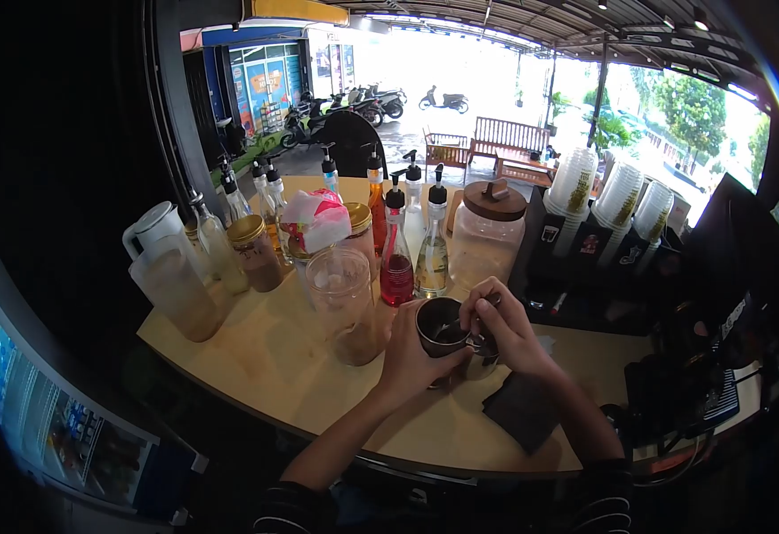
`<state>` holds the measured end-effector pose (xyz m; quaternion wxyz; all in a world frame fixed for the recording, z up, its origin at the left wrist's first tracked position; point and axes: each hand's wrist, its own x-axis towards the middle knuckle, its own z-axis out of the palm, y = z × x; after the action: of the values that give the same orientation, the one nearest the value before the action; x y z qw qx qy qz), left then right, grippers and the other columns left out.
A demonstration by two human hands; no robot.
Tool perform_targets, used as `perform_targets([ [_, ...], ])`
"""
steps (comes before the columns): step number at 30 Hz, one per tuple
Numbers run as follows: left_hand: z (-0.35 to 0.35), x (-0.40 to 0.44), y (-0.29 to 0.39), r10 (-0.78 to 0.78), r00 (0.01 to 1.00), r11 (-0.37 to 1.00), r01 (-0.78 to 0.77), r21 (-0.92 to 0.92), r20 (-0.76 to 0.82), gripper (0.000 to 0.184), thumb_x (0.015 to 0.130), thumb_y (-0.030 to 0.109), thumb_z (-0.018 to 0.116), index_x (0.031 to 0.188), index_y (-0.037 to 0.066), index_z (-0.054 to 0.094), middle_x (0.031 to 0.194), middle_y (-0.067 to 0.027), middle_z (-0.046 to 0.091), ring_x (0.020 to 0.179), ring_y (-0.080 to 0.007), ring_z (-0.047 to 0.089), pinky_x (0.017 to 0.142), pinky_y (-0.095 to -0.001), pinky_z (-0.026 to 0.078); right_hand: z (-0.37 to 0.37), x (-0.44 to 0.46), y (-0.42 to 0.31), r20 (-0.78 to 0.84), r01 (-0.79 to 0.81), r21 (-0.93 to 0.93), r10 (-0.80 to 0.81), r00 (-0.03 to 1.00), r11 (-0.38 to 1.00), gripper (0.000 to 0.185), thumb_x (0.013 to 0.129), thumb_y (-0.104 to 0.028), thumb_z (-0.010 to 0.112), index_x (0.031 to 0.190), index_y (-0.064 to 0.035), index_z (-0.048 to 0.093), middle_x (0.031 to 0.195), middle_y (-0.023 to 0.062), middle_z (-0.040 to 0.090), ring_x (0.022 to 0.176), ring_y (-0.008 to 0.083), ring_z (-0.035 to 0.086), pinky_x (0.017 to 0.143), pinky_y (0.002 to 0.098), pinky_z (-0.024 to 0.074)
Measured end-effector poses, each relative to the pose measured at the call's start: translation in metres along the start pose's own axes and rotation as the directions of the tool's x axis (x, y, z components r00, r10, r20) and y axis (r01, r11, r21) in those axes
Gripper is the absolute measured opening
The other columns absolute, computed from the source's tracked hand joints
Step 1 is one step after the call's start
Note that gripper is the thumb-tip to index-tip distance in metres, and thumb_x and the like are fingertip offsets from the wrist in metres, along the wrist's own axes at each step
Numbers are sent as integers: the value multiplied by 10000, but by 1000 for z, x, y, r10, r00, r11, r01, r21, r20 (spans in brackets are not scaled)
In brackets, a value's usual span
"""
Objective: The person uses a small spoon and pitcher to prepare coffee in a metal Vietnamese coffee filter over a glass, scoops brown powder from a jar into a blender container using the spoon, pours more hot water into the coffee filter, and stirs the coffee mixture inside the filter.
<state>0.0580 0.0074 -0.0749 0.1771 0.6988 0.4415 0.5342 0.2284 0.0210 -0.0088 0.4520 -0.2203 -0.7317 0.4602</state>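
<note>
A dark metal cup is held over the wooden counter, with my left hand wrapped round its left and front sides. My right hand is at the cup's right rim, its fingers pinched on a thin spoon-like handle that dips into the cup. What lies inside the cup is too dark to make out. Left of my hands stands a tall clear plastic jar. Just behind the cup are a pump bottle of red syrup and a pump bottle of pale liquid. A dark cloth lies below my right hand.
Plastic pitchers and a gold-lidded jar stand on the counter's left. A wooden-lidded jar is behind my right hand. Stacked cups fill a black holder on the right, near dark equipment.
</note>
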Motion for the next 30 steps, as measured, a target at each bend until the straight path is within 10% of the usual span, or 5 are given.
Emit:
perform_targets([
  [9,-5,9,1,38,998,994,-33,-105,49,780,577,255,855,1230,60,474,1154,-121,552,1128,-272,520,976,-427,367,-3,-4,-4,-101,-5,37,9,995,999,137,1006,-110,362,1028,-13,456,889,60,584,740,85,460,712,235,427],
  [17,-15,12,-10,95,987,974,-64,-219,133,817,590,273,815,1301,120,442,1253,-80,549,1228,-287,479,1133,-538,130,-9,-10,-8,-221,44,-131,-72,973,990,160,1011,-115,364,1018,-7,481,852,60,629,658,62,451,641,212,424],
  [30,-17,15,-15,139,972,972,-97,-214,191,854,578,242,803,1333,161,412,1312,-52,514,1272,-255,450,1148,-527,99,3,-22,-11,-119,29,-127,-45,992,991,135,974,-59,446,993,4,564,852,54,659,672,61,543,631,222,460],
])
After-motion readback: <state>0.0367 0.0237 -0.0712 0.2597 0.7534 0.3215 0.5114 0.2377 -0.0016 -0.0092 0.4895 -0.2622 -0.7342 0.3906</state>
